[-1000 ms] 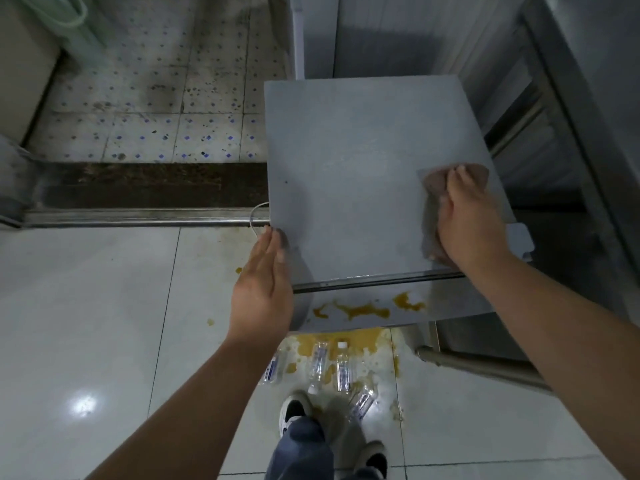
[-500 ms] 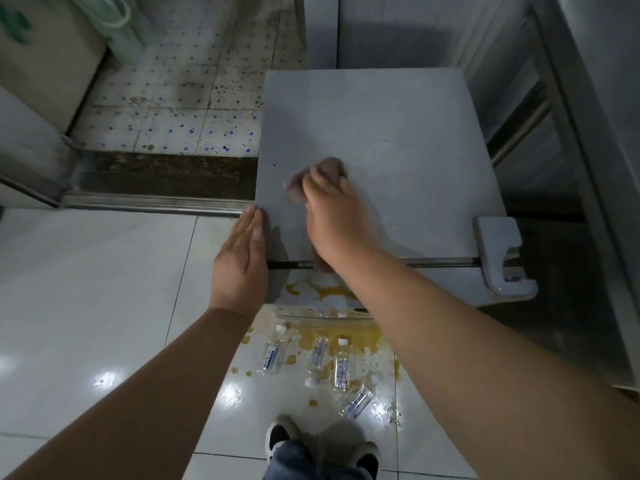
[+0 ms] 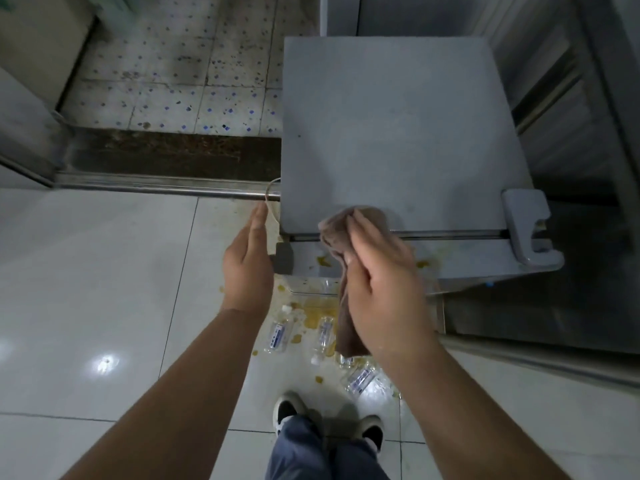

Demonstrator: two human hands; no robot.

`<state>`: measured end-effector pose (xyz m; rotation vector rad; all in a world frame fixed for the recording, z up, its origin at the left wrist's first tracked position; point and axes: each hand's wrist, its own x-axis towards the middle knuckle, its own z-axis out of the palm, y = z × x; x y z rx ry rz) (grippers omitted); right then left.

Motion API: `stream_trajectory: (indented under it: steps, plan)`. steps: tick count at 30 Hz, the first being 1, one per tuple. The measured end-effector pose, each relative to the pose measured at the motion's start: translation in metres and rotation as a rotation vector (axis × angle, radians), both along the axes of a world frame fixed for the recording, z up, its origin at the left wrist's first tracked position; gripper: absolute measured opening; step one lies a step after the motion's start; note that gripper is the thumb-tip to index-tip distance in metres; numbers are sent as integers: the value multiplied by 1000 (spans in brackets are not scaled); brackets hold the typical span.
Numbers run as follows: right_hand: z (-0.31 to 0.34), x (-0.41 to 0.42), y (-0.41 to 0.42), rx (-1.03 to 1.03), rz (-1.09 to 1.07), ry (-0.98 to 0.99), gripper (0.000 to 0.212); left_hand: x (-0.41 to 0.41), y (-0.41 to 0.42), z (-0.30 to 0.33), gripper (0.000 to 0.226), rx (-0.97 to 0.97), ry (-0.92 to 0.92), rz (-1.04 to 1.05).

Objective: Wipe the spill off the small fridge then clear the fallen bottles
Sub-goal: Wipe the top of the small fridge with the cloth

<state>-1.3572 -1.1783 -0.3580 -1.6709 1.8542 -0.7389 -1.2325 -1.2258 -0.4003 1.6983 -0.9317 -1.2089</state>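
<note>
The small grey fridge (image 3: pixel 398 126) stands ahead of me, its flat top seen from above. My right hand (image 3: pixel 384 282) is shut on a brown cloth (image 3: pixel 343 233) over the fridge's front edge, and the cloth hangs down in front of the door. Yellow-orange spill (image 3: pixel 325 260) marks the door front and pools on the floor (image 3: pixel 320 311) below. Several small clear bottles lie fallen in the puddle, one (image 3: pixel 278 336) on the left, one (image 3: pixel 325 332) in the middle, one (image 3: pixel 360 377) nearer my feet. My left hand (image 3: pixel 247 261) is flat and open just left of the fridge's front corner.
A grey handle bracket (image 3: pixel 528 230) juts from the fridge's front right corner. A metal door track (image 3: pixel 156 190) and a dark threshold run left of the fridge, with speckled tiles beyond. Steel cabinet surfaces (image 3: pixel 571 98) close in on the right. My shoes (image 3: pixel 289 408) stand on the glossy white tiles.
My right hand has pulled the cloth back from the left part of the fridge top to the front edge, where it now drapes over. My left hand has come off the fridge's left side.
</note>
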Motion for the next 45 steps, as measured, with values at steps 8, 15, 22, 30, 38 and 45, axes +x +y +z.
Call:
stream_trajectory:
  steps: [8,15,22,30,38,45]
  plan:
    - [-40,74,-10,-138,194,416,41,27,28,-8,50,201,-36,-45]
    - [-42,26,-3,30,-7,425,58,27,29,-8,23,192,86,-114]
    - [-46,47,8,7,100,332,49,20,31,-8,25,142,76,-104]
    - [-23,1,0,312,-219,408,65,11,35,-6,36,171,62,-37]
    - [-23,11,12,287,-3,416,68,6,38,-1,22,152,-110,-117]
    - [-41,19,12,144,-136,231,52,-6,34,1,30,219,-141,-81]
